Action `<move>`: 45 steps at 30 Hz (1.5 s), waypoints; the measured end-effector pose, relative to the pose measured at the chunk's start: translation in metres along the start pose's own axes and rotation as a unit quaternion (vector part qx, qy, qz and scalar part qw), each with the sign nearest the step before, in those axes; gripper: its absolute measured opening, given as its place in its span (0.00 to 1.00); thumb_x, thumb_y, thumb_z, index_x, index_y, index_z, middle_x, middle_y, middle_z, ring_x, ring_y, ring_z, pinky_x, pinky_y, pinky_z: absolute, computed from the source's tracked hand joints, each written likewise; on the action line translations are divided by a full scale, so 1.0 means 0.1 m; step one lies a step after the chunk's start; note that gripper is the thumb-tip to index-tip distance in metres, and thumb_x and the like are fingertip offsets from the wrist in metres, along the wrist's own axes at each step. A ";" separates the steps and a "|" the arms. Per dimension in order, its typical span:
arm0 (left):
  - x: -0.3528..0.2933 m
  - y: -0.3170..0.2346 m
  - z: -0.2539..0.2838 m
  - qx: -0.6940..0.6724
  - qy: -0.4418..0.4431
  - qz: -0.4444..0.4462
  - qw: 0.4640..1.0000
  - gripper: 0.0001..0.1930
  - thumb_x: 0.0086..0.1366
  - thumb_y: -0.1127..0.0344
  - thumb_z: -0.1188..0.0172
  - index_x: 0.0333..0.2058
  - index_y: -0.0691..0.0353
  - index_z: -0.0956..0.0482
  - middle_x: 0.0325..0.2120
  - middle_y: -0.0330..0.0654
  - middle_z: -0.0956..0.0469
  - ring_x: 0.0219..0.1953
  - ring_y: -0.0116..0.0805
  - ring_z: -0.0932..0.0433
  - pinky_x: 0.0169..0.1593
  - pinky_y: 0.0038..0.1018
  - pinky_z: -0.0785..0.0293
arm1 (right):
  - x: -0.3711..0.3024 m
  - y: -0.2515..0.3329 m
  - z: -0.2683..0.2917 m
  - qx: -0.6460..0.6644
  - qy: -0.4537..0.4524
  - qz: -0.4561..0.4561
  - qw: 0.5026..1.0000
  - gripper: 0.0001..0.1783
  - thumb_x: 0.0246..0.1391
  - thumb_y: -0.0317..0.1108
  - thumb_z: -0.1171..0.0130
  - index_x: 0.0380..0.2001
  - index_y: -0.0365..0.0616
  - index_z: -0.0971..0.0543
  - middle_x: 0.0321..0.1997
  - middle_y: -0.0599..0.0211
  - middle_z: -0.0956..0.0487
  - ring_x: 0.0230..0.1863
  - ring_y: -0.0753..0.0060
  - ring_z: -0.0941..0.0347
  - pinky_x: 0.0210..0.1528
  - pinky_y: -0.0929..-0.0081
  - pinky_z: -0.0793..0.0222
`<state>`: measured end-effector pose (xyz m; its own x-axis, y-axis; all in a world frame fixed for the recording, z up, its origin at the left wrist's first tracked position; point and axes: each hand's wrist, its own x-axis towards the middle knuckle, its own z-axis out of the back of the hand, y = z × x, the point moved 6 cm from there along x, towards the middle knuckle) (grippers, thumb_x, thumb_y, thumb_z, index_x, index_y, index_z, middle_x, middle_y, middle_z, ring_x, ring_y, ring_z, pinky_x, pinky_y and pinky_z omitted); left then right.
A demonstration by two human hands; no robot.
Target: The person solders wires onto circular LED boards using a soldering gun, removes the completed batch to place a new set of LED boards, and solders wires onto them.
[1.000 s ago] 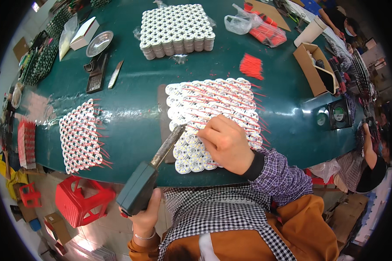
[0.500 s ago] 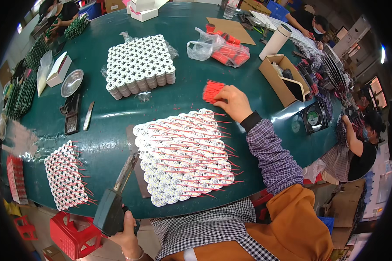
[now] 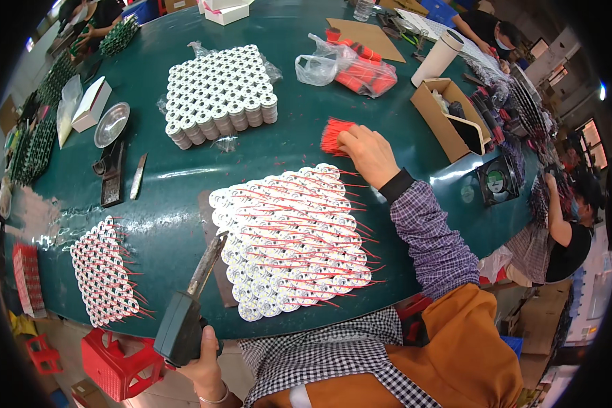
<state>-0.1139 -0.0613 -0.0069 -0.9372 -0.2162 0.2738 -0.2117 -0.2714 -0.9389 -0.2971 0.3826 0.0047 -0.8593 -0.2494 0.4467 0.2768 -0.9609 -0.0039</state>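
My left hand (image 3: 202, 367) grips a soldering gun (image 3: 179, 328) with a dark body and a long metal barrel. Its tip reaches the left edge of a large array of round white LED boards (image 3: 289, 241), many with a thin red wire lying across them. Beyond that array, my right hand (image 3: 369, 155) is closed in a pinch on the edge of a bundle of short red wires (image 3: 334, 136). How many wires lie between the fingertips is hidden.
A smaller array of wired boards (image 3: 104, 275) lies at left. Stacked white discs (image 3: 217, 95) stand behind. Around them are a metal dish (image 3: 112, 124), a knife (image 3: 139, 177), a bag of red bundles (image 3: 350, 68), an open carton (image 3: 449, 122), a white flask (image 3: 438, 58) and a small fan (image 3: 495, 181).
My right fingers have pressed further into the red wires, and the bundle's strands look more splayed. The soldering gun has moved slightly right and up along the array's edge.
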 end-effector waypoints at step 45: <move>-0.29 -0.23 0.12 0.024 0.073 0.106 0.991 0.15 0.56 0.75 0.27 0.43 0.70 0.16 0.33 0.44 0.15 0.32 0.28 0.18 0.36 0.24 0.23 | -0.55 2.27 0.66 0.263 -0.002 0.084 0.961 0.08 0.48 0.27 0.38 0.35 0.42 0.19 0.34 0.67 0.22 0.36 0.65 0.23 0.37 0.68 0.27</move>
<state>-0.0788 -0.0601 0.0094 -0.9901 -0.1361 0.0348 0.0046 -0.2792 -0.9602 -0.1587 0.1857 0.0383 -0.7816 -0.3950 0.4828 0.5921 -0.7132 0.3752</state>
